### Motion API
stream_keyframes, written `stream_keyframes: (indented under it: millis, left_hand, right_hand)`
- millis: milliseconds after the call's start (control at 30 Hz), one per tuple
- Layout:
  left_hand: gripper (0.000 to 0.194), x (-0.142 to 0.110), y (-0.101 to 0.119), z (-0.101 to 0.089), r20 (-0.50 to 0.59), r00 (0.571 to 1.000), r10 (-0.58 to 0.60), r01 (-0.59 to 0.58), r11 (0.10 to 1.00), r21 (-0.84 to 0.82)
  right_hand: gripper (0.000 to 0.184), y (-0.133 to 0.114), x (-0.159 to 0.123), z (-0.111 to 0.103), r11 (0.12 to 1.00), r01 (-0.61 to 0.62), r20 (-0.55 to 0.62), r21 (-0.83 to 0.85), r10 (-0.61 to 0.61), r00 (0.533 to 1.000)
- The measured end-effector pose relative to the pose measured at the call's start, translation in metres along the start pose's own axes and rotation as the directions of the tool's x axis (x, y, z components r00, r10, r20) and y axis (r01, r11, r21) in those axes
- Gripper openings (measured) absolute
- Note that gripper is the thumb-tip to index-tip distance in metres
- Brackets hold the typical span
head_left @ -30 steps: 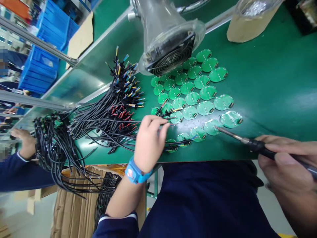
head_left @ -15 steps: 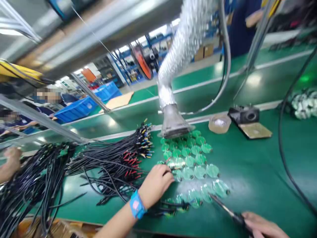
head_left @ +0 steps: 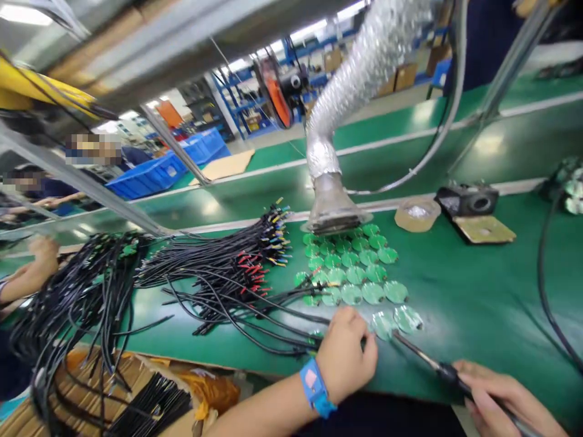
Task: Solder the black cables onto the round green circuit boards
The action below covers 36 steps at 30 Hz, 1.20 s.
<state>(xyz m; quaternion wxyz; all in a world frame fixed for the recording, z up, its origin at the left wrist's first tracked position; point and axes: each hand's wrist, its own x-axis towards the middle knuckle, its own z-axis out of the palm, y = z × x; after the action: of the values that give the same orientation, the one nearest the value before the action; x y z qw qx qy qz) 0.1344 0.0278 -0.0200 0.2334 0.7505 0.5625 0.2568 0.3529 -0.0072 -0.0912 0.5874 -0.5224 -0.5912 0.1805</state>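
My left hand (head_left: 348, 349), with a blue wristband (head_left: 314, 382) on the wrist, is closed at the near row of round green circuit boards (head_left: 350, 294). Its fingers curl down, and what is between them is mostly hidden; a dark bit shows by the thumb. My right hand (head_left: 498, 391) grips a soldering iron (head_left: 449, 371) by its black handle. The iron's tip points at the two nearest boards (head_left: 395, 321), right of my left hand. Black cables (head_left: 277, 331) run along the bench to my left hand, and other cable ends lie over the boards' left side.
Bundles of black cables (head_left: 204, 255) with coloured wire ends lie left. A fume hood (head_left: 334, 206) on a foil duct hangs over the boards. Behind are a tape roll (head_left: 416, 215) and an iron stand (head_left: 473, 203). A co-worker's hand (head_left: 43, 258) is at far left.
My left hand has moved from the boards' left side to the right and nearer, beside the near row. My right hand still holds the soldering iron near these boards. The view has shifted slightly.
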Motion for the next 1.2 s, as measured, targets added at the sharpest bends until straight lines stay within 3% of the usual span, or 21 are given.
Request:
stream_keyframes:
  millis: [33, 200, 333, 567, 933, 1200]
  left_hand:
    - [0.011, 0.001, -0.001, 0.001, 0.015, 1.000, 0.007, -0.007, 1.000, 0.003]
    - [0.016, 0.005, -0.005, -0.001, 0.063, 0.998, 0.017, -0.014, 0.999, -0.048]
    - [0.017, 0.009, 0.000, -0.004, 0.079, 0.997, 0.008, 0.000, 0.994, -0.108]
    - [0.016, 0.018, 0.007, 0.001, 0.120, 0.992, 0.049, -0.038, 0.995, -0.088]
    - [0.015, 0.016, 0.006, 0.006, 0.098, 0.994, 0.056, -0.052, 0.998, -0.039]
    - [0.013, 0.012, 0.005, 0.008, 0.073, 0.995, 0.062, -0.063, 0.998, 0.008]
  right_hand:
    - [0.006, -0.006, 0.002, -0.001, 0.989, 0.113, 0.018, 0.093, -0.115, 0.993]
    - [0.015, -0.015, 0.006, 0.002, 0.972, 0.074, 0.117, 0.222, -0.102, 0.988]
    - [0.017, -0.016, 0.006, 0.005, 0.958, 0.074, 0.125, 0.278, -0.112, 0.986]
    - [0.026, -0.018, 0.003, 0.009, 0.948, 0.103, 0.003, 0.300, -0.109, 0.994]
    - [0.030, -0.036, 0.017, 0.011, 0.956, 0.120, 0.077, 0.267, -0.146, 0.986]
    - [0.031, -0.036, 0.018, 0.011, 0.949, 0.181, 0.151, 0.259, -0.225, 0.963]
